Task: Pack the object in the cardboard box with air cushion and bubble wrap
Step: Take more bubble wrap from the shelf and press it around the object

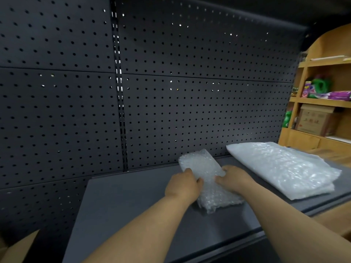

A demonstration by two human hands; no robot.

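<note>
A bundle wrapped in bubble wrap (203, 168) lies on the dark shelf (133, 202), its far end near the pegboard wall. My left hand (183, 184) grips its left edge. My right hand (234, 179) presses on its right edge. What is inside the wrap is hidden. A folded stack of air cushion film (281, 166) lies flat to the right, apart from my hands. A corner of a cardboard box (17, 247) shows at the bottom left.
A dark pegboard wall (152, 92) stands right behind the shelf. At the far right is a wooden shelving unit (311, 103) with colourful packets and a carton (315, 120). The shelf's front edge runs diagonally below my arms.
</note>
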